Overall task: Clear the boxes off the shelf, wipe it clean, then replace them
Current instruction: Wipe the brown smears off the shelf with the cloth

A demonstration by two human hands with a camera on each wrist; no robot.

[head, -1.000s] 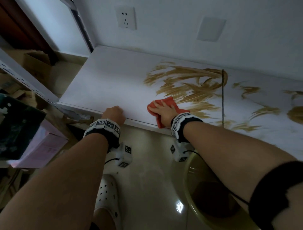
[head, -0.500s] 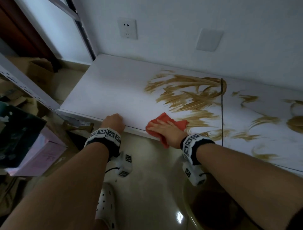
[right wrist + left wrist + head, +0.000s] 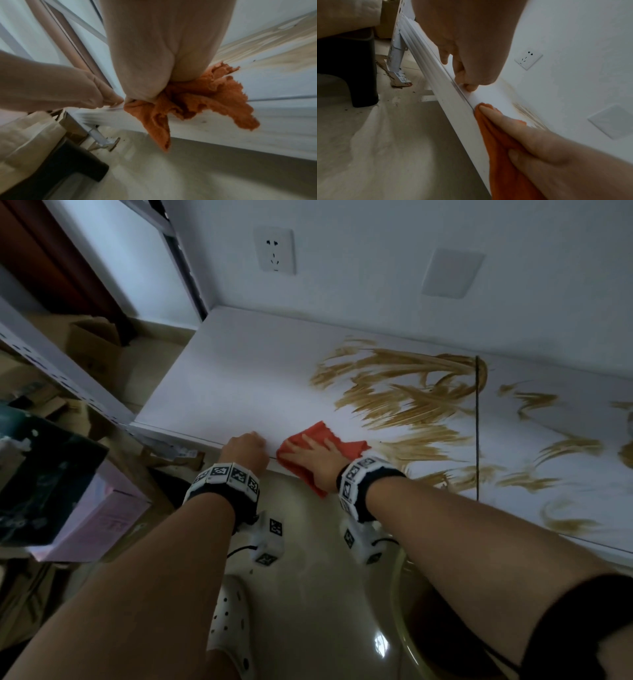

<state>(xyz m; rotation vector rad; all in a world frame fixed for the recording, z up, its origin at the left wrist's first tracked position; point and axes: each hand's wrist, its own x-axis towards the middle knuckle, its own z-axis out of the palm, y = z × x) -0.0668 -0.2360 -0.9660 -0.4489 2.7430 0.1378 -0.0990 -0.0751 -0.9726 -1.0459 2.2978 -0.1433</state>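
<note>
The white shelf [image 3: 219, 392] lies bare at its left half, brown smears [image 3: 411, 398] to the right. The right hand [image 3: 317, 462] presses flat, fingers straight, on the orange cloth [image 3: 320, 433] at the front edge, cloth draping over. The left hand [image 3: 245, 448] rests curled just beside, holding nothing. A barcode label [image 3: 402, 78] is unreadable.

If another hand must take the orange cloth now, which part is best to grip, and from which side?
Probably the loose corner of the orange terry cloth that hangs below the front edge of the white shelf. Come from the front, below the edge: the flat right hand covers the part on top, so only the hanging folds are free to pinch.
</note>
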